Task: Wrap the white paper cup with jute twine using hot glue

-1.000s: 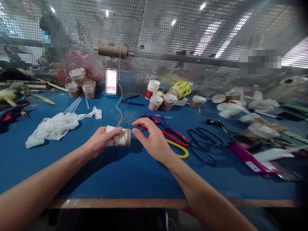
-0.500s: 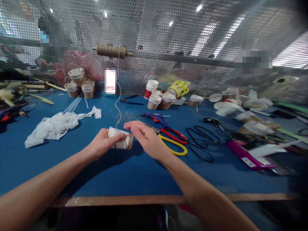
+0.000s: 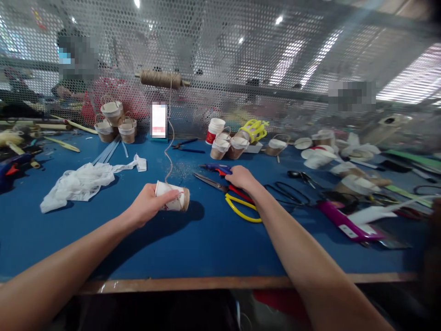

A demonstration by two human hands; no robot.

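Note:
My left hand is wrapped round a white paper cup lying on its side, its base end wound with brown twine. A strand of twine runs from the cup up to a twine spool mounted on the mesh screen. My right hand reaches forward and closes over the blue glue gun, just beyond the red and yellow scissors on the blue table.
A white crumpled plastic bag lies to the left. Twine-wrapped cups and more cups stand at the back. Black cable loops, a purple tool and clutter fill the right. Another person sits behind the mesh, far left.
My right hand left the cup's twine end and moved right and forward onto the blue glue gun. The left hand keeps hold of the cup.

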